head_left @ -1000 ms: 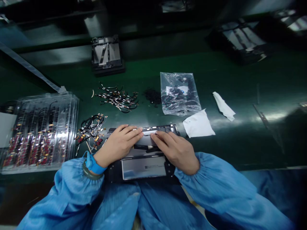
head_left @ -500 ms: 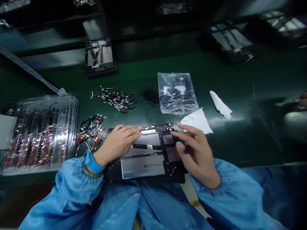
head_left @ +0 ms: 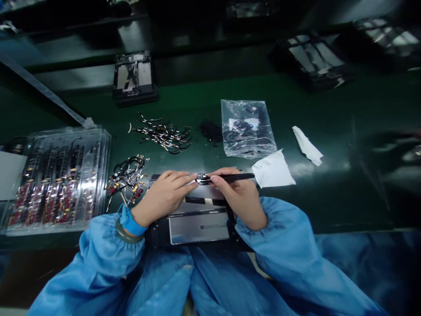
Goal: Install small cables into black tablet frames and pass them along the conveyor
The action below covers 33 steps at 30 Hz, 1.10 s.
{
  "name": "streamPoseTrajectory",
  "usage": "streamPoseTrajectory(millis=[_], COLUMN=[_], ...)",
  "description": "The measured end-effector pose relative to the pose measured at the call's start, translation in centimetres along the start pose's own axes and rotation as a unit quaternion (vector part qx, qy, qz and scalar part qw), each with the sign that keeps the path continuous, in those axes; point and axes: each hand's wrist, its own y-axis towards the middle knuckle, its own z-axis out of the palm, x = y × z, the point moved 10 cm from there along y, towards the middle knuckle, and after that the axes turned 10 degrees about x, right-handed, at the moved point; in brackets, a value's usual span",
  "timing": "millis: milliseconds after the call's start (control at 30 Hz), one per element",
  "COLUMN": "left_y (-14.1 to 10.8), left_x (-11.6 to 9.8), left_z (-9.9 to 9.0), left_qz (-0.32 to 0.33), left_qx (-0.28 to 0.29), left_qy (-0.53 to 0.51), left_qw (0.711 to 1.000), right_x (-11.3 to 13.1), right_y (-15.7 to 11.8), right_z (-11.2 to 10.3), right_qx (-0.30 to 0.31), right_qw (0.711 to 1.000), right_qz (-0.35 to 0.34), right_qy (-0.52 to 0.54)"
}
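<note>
A flat black device with silvery panels (head_left: 199, 227) lies at the table's front edge. My left hand (head_left: 169, 193) rests over its upper left part, fingers together at the top edge; what they pinch, if anything, is too small to make out. Closed round a slim black tool, probably tweezers (head_left: 238, 177), my right hand (head_left: 238, 193) is at the device's upper edge. The tool's tip is close to my left fingertips, and my right hand covers the device's upper right part.
Clear trays of parts (head_left: 59, 184) stand at the left. Beyond the device are cable piles (head_left: 164, 134) (head_left: 126, 175), small black pieces (head_left: 211, 131), a clear bag (head_left: 248, 131) and white sheets (head_left: 274, 169) (head_left: 307, 145). Stacked devices (head_left: 135, 79) (head_left: 317, 57) stand farther back. A blurred hand (head_left: 416, 151) shows at right.
My right hand has moved left and inward over the device, and the black tool now shows clearly in its closed fingers. My left hand has stayed at the device's top edge.
</note>
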Motion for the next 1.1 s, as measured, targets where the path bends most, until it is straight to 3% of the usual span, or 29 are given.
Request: streamPoseTrajectory(millis=[267, 333, 400, 533, 667, 800, 867, 933, 1033, 1100], left_y=[-0.2, -0.3, -0.1, 0.9, 2.3, 2.1, 1.5, 0.7, -0.2, -0.2], left_x=[0.3, 0.6, 1.4, 3.1, 3.2, 4.7, 6.1, 7.6, 9.2, 9.6], left_z=[-0.2, -0.5, -0.7, -0.3, 0.3, -1.6, -3.0, -3.5, -2.6, -2.4], left_qz=[-0.001, -0.007, -0.039, -0.125, -0.133, -0.197, -0.242, -0.29, -0.339, -0.33], left_qx=[-0.011, -0.016, -0.016, -0.007, 0.026, 0.003, -0.018, -0.023, -0.028, -0.048], left_qy=[-0.033, -0.083, -0.129, -0.127, -0.077, -0.098, -0.165, -0.268, -0.433, -0.485], left_qw=[0.999, 0.996, 0.991, 0.984, 0.988, 0.975, 0.956, 0.918, 0.835, 0.809], right_x=[-0.2, -1.0, -1.7, -3.0, -3.3, -1.9, -0.7, 0.4, 1.0, 0.6], right_y=[-0.2, -1.0, -2.4, -5.8, -6.8, -8.3, -8.5, -8.3, -7.7, -7.5], right_z=[-0.5, -2.3, -5.4, -11.8, -12.9, -13.3, -13.3, -13.1, -12.5, -12.3], right_qx=[-0.009, -0.053, -0.139, -0.296, -0.267, -0.324, -0.339, -0.33, -0.287, -0.275], right_qw=[0.999, 0.993, 0.983, 0.953, 0.938, 0.93, 0.929, 0.933, 0.948, 0.955], right_qz=[0.034, 0.061, 0.065, 0.064, 0.049, -0.025, -0.06, -0.083, -0.095, -0.087], right_qy=[0.036, 0.085, 0.101, -0.03, -0.217, -0.173, -0.138, -0.119, -0.101, -0.074])
